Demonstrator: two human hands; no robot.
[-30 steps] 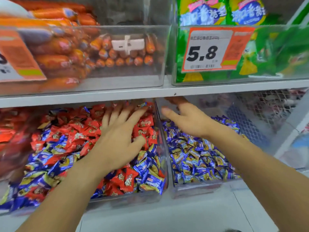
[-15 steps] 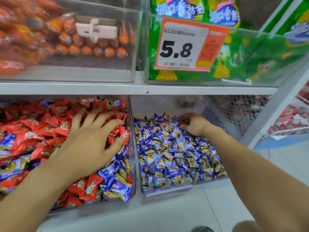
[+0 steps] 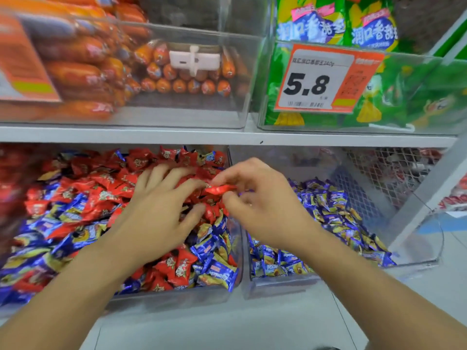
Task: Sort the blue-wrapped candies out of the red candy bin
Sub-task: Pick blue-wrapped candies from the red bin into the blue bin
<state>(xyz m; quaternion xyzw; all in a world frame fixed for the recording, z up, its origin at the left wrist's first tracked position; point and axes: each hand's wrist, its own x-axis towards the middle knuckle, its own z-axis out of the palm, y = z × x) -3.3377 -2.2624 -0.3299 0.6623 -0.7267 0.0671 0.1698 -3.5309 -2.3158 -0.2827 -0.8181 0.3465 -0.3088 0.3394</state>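
Note:
The left clear bin (image 3: 177, 298) holds red-wrapped candies (image 3: 106, 178) mixed with blue-wrapped candies (image 3: 65, 223). My left hand (image 3: 159, 213) rests on the pile with its fingers spread, and its index fingertip is at one end of a red candy (image 3: 219, 189). My right hand (image 3: 262, 205) pinches that red candy between thumb and fingers, just above the divider between the two bins. The right clear bin (image 3: 278, 286) holds blue-wrapped candies (image 3: 336, 215) only.
The shelf board (image 3: 227, 137) hangs low over both bins. Above it stand a clear bin of orange sausages (image 3: 182, 84) and one of green snack bags (image 3: 404, 97) with a 5.8 price tag (image 3: 318, 82). A wire mesh panel (image 3: 384, 173) is behind the right bin.
My right hand has come left from the back of the blue candy bin to the divider and now holds a red candy. My left hand stays on the mixed pile.

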